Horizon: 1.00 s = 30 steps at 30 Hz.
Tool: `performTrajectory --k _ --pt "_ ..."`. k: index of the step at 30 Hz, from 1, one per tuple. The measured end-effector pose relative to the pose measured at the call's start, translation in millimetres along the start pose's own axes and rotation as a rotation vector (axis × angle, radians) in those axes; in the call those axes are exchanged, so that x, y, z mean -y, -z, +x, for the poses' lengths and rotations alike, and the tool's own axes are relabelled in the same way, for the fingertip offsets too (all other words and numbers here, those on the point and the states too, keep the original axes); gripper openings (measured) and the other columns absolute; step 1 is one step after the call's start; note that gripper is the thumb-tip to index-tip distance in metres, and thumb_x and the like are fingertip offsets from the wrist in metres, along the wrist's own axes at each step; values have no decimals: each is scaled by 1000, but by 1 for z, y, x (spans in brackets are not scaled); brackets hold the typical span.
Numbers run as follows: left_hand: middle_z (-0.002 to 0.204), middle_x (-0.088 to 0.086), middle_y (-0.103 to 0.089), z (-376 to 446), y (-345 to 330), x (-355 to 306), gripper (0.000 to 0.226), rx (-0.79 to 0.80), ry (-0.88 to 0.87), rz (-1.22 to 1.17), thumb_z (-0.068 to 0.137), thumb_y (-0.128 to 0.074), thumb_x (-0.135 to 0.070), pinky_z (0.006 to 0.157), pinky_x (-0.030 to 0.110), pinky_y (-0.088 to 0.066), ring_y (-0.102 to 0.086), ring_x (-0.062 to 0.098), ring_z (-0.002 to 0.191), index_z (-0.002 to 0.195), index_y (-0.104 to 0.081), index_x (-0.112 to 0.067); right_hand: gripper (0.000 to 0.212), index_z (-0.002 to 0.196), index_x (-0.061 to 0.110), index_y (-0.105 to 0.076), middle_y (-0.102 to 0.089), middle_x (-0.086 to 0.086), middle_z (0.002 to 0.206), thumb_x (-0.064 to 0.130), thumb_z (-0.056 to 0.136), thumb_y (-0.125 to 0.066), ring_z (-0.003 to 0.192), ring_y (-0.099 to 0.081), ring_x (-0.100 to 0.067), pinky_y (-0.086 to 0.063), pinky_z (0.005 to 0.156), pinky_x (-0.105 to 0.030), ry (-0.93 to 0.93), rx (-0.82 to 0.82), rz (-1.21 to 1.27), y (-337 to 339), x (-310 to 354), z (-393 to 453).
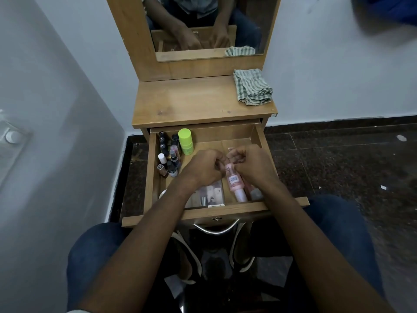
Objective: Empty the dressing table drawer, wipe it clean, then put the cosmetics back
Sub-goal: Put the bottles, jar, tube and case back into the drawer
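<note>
The wooden drawer (257, 136) stands pulled out under the table top. Both hands are inside it, side by side over its middle. My left hand (203, 167) and my right hand (250, 164) each close their fingers on the top of a pink bottle (234, 184), which lies tilted toward the drawer's front. Several small dark bottles (168, 154) and a lime-green bottle (186, 141) stand in the back left corner. A clear tray of tubes (211, 195) sits at the front, partly under my left wrist.
A folded checked cloth (252, 86) lies on the right of the wooden table top (191, 102). The mirror (203, 23) stands behind it. A grey wall is at the left, dark tiled floor (338, 159) at the right. My knees flank the drawer front.
</note>
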<state>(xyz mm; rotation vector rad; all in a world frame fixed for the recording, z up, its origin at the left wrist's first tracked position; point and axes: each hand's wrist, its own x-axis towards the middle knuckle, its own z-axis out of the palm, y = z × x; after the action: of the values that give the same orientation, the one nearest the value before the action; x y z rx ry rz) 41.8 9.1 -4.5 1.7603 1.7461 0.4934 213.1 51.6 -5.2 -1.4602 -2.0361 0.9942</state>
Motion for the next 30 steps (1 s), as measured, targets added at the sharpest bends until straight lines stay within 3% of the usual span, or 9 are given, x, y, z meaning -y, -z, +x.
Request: performTrajectory --k 8,16,22,26,30 --pt "96 2 -74 3 -3 -1 24 23 -41 58 83 -86 -12 78 36 -57 -69 20 86 105 -77 -13 22 92 22 -78 -72 11 82 10 76 -87 78 -64 4 -48 70 -13 -47 -28 -116 -4 5 -3" --pt "96 -1 -75 -2 -1 -1 22 2 -36 68 82 -83 -10 80 42 -60 -70 19 87 103 -78 -16 15 91 21 -80 -77 4 85 11 80 -78 86 -71 -14 -58 80 -34 7 -87 -239 -4 16 -9" --pt "104 -11 -74 -35 2 -11 18 -264 36 160 91 -71 -19 78 34 -58 -68 12 95 105 -77 -29 16 107 17 -77 -75 -6 99 17 95 -65 93 -71 -28 -54 74 -33 68 -103 -393 -2 37 -28" --pt "102 -15 -73 -71 -12 -22 13 -385 32 105 93 -65 -29 76 34 -56 -68 9 82 101 -75 -31 13 103 13 -74 -73 -6 94 16 96 -63 89 -70 -27 -45 69 -30 95 -150 -443 -9 47 -52" --pt "107 -11 -69 -92 -14 -19 19 -509 50 157 96 -64 -26 72 33 -53 -68 16 91 112 -75 -30 13 98 11 -73 -72 -7 91 13 94 -62 83 -69 -26 -50 68 -31 163 -215 -403 -23 51 -64"
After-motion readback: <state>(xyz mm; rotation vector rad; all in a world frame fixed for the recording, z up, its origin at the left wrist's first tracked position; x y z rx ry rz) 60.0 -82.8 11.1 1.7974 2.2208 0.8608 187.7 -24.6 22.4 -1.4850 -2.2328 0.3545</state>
